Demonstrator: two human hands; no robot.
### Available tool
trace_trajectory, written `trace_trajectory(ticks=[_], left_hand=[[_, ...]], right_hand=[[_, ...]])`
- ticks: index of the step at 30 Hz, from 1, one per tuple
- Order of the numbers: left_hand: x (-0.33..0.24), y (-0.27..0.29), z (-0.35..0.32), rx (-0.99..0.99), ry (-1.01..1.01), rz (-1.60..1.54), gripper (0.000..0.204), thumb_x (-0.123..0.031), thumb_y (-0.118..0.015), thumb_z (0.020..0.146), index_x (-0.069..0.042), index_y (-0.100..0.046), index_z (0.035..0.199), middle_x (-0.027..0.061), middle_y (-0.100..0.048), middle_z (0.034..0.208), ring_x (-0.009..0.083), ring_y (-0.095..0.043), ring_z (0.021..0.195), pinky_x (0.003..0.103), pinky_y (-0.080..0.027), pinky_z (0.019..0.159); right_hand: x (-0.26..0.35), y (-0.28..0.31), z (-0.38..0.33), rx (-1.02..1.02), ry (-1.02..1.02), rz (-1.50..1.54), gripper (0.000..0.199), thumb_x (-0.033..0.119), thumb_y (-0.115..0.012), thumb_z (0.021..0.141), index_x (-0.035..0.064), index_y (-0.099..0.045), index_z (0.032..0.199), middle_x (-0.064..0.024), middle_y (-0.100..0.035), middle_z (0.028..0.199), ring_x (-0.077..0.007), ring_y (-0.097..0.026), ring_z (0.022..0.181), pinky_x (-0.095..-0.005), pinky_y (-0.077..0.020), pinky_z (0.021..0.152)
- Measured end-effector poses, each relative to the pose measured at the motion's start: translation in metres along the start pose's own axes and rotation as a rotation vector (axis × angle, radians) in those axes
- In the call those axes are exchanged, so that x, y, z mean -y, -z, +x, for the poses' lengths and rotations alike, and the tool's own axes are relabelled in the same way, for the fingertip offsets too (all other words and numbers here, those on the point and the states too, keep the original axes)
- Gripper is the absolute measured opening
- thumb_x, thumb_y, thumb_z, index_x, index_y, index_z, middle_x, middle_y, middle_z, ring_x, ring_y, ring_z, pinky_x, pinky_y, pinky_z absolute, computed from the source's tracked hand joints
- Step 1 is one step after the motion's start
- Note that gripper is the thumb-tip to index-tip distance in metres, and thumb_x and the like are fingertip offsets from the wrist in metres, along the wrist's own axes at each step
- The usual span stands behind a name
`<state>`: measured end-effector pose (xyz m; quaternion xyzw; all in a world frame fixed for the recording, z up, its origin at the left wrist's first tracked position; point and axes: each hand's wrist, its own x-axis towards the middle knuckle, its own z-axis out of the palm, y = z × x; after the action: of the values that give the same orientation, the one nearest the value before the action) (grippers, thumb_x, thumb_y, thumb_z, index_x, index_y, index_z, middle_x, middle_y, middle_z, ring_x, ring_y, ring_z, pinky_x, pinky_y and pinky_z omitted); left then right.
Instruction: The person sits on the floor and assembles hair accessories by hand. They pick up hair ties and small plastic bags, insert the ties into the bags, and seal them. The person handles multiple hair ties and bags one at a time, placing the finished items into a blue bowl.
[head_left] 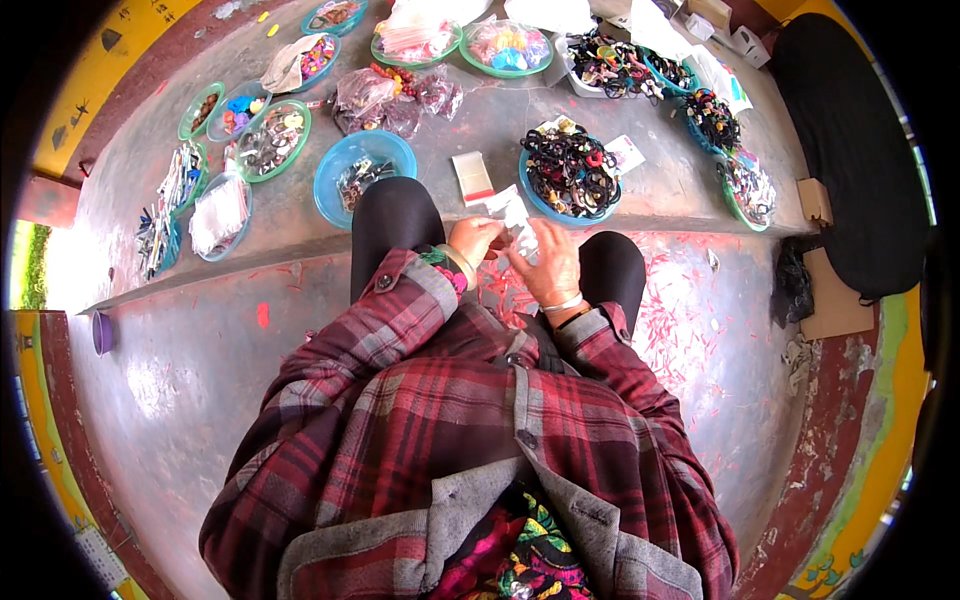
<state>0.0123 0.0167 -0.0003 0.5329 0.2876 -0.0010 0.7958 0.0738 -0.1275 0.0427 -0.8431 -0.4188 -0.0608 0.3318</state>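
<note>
My left hand (476, 240) and my right hand (547, 262) meet between my knees, fingers closed on a small whitish packet (520, 232). It looks like a thin plastic bag or paper; its exact kind is too small to tell. Just beyond my fingers lies an open white box or card stack (472, 178) with a red edge. To the right of it stands a blue basket (527, 190) heaped with black hair ties (570, 165). On the left, near my knee, a blue bowl (330, 172) holds small dark and silvery pieces (362, 182).
Green and blue baskets of small goods line the raised ledge, including a green basket (299, 150) and a white tub (578, 85). Purple plastic bags (375, 100) lie among them. Red slivers (665, 330) litter the lower floor. A black bag (793, 285) and cardboard (835, 300) stand right.
</note>
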Motion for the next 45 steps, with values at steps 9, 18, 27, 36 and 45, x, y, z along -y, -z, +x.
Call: trace_trajectory(ticks=[9, 18, 27, 36, 45], left_hand=[[-0.010, -0.016, -0.010, 0.156, -0.046, -0.047, 0.035, -0.031, -0.048, 0.088, 0.000, -0.056, 0.101, 0.0086, -0.061, 0.092, 0.0146, -0.058, 0.081, 0.025, -0.046, 0.066], [-0.021, -0.007, -0.013, 0.089, -0.186, -0.185, 0.029, -0.029, -0.048, 0.088, -0.002, -0.057, 0.096, 0.0067, -0.061, 0.086, 0.0111, -0.057, 0.076, 0.020, -0.045, 0.059], [-0.012, -0.010, -0.011, 0.074, -0.237, 0.107, 0.020, -0.020, -0.060, 0.081, -0.002, -0.061, 0.090, 0.0021, -0.061, 0.077, 0.0072, -0.051, 0.062, 0.019, -0.041, 0.057], [-0.012, -0.006, -0.009, 0.096, -0.191, 0.107, 0.020, -0.019, -0.061, 0.080, -0.001, -0.061, 0.088, 0.0023, -0.061, 0.077, 0.0069, -0.051, 0.063, 0.018, -0.040, 0.055], [-0.005, -0.006, -0.006, 0.275, -0.064, 0.114, 0.025, -0.024, -0.058, 0.082, -0.002, -0.060, 0.094, 0.0049, -0.062, 0.087, 0.0102, -0.055, 0.074, 0.020, -0.041, 0.058]], right_hand=[[-0.030, -0.032, -0.008, 0.042, -0.495, 0.784, 0.026, 0.012, -0.053, 0.083, -0.0018, -0.056, 0.105, -0.0092, -0.064, 0.084, -0.0186, -0.061, 0.075, -0.0266, -0.0480, 0.063], [-0.041, -0.003, 0.002, 0.035, -0.810, 1.670, 0.023, 0.013, -0.048, 0.087, 0.0020, -0.053, 0.106, -0.0132, -0.061, 0.099, -0.0214, -0.061, 0.086, -0.0256, -0.0460, 0.067], [-0.036, -0.005, 0.000, 0.173, -0.743, 1.336, 0.015, 0.012, -0.058, 0.081, 0.0023, -0.062, 0.093, -0.0058, -0.064, 0.085, -0.0137, -0.060, 0.077, -0.0233, -0.0444, 0.068], [-0.048, -0.008, -0.002, 0.297, -0.646, 1.063, 0.016, 0.010, -0.062, 0.077, -0.0013, -0.065, 0.088, -0.0075, -0.064, 0.077, -0.0126, -0.058, 0.070, -0.0234, -0.0446, 0.067], [-0.045, -0.005, -0.003, 0.154, -0.828, 1.300, 0.009, 0.006, -0.064, 0.073, -0.0009, -0.064, 0.078, -0.0053, -0.062, 0.070, -0.0135, -0.056, 0.063, -0.0239, -0.0439, 0.063]])
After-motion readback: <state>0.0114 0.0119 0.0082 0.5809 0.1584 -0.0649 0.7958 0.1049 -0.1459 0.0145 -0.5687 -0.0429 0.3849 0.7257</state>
